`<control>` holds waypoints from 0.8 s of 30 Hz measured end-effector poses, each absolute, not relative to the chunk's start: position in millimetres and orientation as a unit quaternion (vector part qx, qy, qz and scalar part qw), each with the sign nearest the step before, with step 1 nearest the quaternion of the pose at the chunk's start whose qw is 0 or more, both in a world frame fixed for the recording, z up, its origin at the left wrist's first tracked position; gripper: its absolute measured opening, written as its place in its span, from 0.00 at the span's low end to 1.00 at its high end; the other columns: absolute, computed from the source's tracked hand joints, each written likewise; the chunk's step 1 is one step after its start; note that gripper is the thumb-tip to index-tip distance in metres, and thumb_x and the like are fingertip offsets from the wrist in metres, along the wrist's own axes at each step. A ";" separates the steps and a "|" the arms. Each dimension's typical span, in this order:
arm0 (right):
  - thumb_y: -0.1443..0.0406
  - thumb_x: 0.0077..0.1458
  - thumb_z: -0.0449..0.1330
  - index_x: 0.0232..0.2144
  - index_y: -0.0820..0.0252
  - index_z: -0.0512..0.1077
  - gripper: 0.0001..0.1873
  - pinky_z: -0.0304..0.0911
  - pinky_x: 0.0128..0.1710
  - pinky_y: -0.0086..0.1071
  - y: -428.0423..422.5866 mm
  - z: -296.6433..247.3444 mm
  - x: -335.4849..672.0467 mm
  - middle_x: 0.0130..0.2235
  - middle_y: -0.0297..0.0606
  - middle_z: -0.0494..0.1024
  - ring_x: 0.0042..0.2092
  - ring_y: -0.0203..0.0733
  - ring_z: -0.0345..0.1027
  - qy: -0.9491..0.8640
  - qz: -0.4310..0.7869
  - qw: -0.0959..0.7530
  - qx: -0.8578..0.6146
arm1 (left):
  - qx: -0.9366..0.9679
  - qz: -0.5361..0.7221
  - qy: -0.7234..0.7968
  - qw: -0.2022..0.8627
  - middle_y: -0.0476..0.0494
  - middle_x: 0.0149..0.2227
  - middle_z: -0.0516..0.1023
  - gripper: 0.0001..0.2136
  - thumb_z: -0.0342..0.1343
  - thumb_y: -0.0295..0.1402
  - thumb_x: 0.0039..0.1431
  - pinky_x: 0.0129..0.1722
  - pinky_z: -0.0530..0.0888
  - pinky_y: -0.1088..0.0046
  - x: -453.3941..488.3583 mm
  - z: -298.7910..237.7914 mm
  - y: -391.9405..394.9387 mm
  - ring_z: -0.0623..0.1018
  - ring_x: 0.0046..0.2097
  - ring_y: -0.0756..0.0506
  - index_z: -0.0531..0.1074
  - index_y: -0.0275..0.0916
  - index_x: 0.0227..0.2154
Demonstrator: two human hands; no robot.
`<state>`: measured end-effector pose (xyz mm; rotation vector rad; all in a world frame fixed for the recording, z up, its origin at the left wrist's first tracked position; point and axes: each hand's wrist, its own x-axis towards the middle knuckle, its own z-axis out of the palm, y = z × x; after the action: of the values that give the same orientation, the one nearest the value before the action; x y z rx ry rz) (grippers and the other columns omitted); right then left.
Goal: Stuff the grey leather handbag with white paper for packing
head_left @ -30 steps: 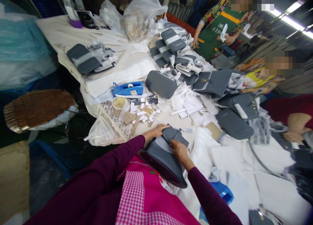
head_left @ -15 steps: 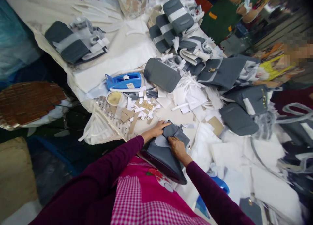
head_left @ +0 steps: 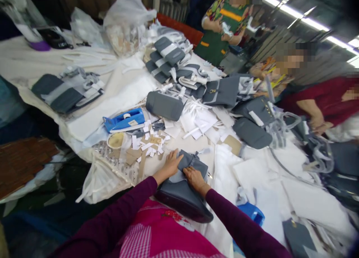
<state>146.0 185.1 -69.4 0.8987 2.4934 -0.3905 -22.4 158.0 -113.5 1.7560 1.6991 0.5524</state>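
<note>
— What has changed since a moment ago?
— The view has lifted; the people across the table show again; both hands stay on the grey bag (head_left: 179, 193), much as before.
— Where does that bag lie?
— At the near edge of the table (head_left: 33, 65), its dark base against the person's pink checked apron (head_left: 157, 239); its folded top points away, towards the paper scraps (head_left: 150, 143).
— And the left hand (head_left: 169, 163)?
— Flat, fingers stretched out and close together, pressing on the far left corner of the folded top; it grasps nothing.
— The right hand (head_left: 195, 177)?
— Knuckles up on the middle of the bag, just beside the left; its fingers bend at the fold's edge; whether they pinch the material I cannot tell.
— What lies about them?
— A blue tape dispenser (head_left: 125, 120) beyond the scraps; a closed grey pouch (head_left: 164, 105) near it; a stack of banded grey bags (head_left: 165, 56) further off; white sheets (head_left: 252, 172) to the right; a white plastic sack (head_left: 99, 179) hangs off the table's left edge.
— Other people?
— A person in a green apron (head_left: 215, 41) stands at the far end; a co-worker's hand (head_left: 318, 124) rests on the right, well apart.
</note>
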 end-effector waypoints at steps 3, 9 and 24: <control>0.72 0.60 0.46 0.46 0.61 0.68 0.15 0.60 0.49 0.36 179.0 -64.5 153.0 0.46 0.47 0.74 0.50 0.46 0.64 0.908 -0.150 0.174 0.350 | 0.752 0.129 0.589 0.266 0.36 0.58 0.62 0.25 0.45 0.16 0.47 0.59 0.61 0.55 -6.1 -83.2 150.7 0.59 0.60 0.37 0.68 0.36 0.50; 0.68 0.56 0.49 0.48 0.58 0.67 0.18 0.58 0.54 0.43 147.0 -71.1 228.0 0.50 0.44 0.72 0.52 0.46 0.62 0.791 -0.306 -0.196 0.492 | 0.790 0.036 0.553 0.261 0.31 0.59 0.63 0.20 0.46 0.25 0.59 0.60 0.61 0.58 20.2 -71.5 137.0 0.60 0.61 0.37 0.64 0.31 0.54; 0.58 0.41 0.64 0.27 0.57 0.75 0.11 0.70 0.42 0.40 80.5 -91.8 262.0 0.26 0.39 0.79 0.37 0.48 0.74 0.329 -0.724 -0.322 0.514 | 0.709 0.054 0.578 0.402 0.40 0.66 0.54 0.24 0.38 0.43 0.66 0.66 0.48 0.57 23.5 -53.0 142.2 0.47 0.68 0.40 0.58 0.41 0.61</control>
<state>262.0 80.5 -91.8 2.0614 1.3195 -2.9023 23.5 142.2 -53.0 1.7912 1.4602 0.1376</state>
